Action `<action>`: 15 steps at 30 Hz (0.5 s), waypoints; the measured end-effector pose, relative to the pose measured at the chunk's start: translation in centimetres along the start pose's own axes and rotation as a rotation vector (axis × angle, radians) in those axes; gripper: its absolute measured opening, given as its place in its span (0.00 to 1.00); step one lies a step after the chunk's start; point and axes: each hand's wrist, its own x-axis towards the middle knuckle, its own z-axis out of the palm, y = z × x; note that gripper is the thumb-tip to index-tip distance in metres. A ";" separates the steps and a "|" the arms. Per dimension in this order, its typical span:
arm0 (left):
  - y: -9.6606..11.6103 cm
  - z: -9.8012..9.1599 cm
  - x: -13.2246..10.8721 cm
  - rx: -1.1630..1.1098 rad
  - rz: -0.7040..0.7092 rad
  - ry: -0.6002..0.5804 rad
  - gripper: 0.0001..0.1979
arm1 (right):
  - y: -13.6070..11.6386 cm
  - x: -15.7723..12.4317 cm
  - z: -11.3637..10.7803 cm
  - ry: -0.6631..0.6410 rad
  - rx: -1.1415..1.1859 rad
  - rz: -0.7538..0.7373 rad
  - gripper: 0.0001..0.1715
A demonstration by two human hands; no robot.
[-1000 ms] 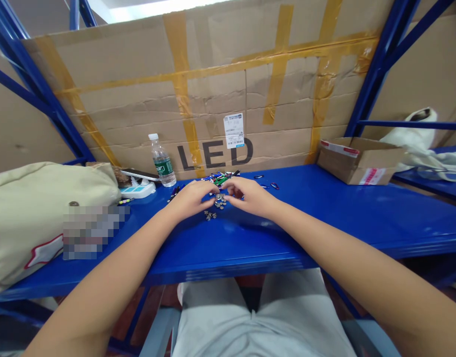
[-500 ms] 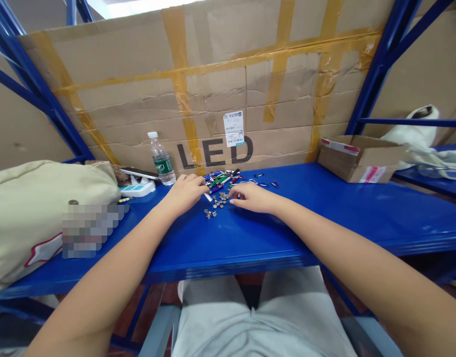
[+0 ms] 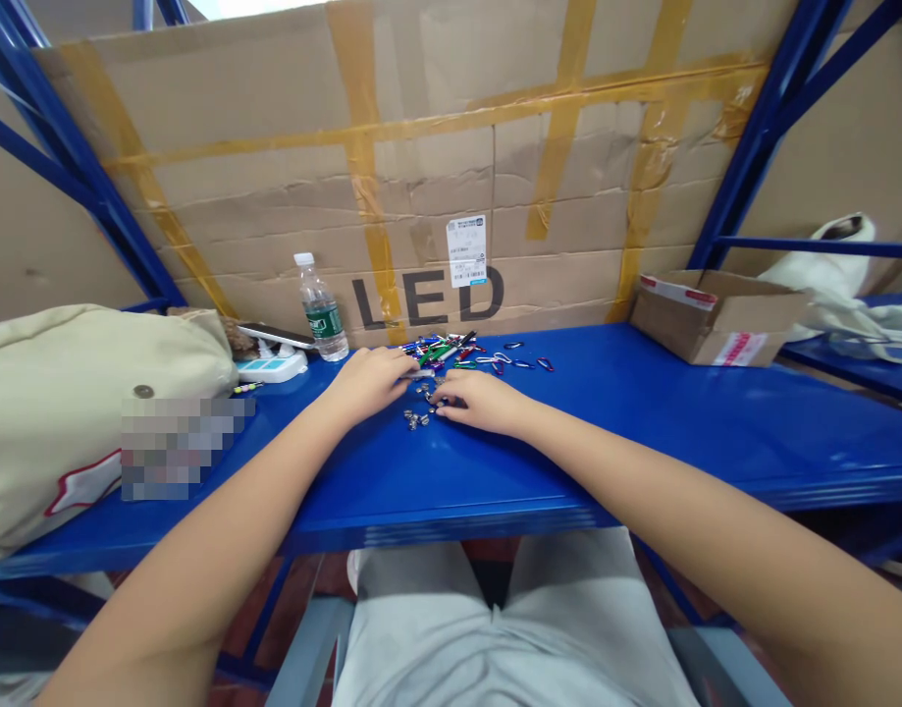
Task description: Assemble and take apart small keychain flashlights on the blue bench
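My left hand (image 3: pixel 377 381) is closed on a small flat silver strip (image 3: pixel 422 374), which sticks out from its fingertips to the right. What the strip is, I cannot make out. Opposite it, my right hand (image 3: pixel 484 401) reaches down with bent fingers, thumb and fingertips a little apart, at a group of small round metal pieces (image 3: pixel 424 391) it partly covers. A few more shiny metal pieces (image 3: pixel 415 420) lie nearer to me. Just beyond both hands is a pile of pens and coloured metal items (image 3: pixel 443 348). Small carabiners (image 3: pixel 545 363) lie to its right.
On the blue table (image 3: pixel 605 432), a water bottle (image 3: pixel 322 314), a white power strip (image 3: pixel 274 367) and a phone (image 3: pixel 278 336) stand or lie at the back left. A cream bag (image 3: pixel 89 393) fills the left side. An open cardboard box (image 3: pixel 716 314) sits back right.
My right hand has moved left and slightly nearer to me, over the small metal pieces. The silver strip in my left hand has swung from pointing down-right to nearly level.
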 end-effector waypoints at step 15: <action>0.0 0.7 0.0 -0.104 0.045 -0.004 0.09 | -0.4 0.4 0.4 -0.051 0.031 0.012 0.08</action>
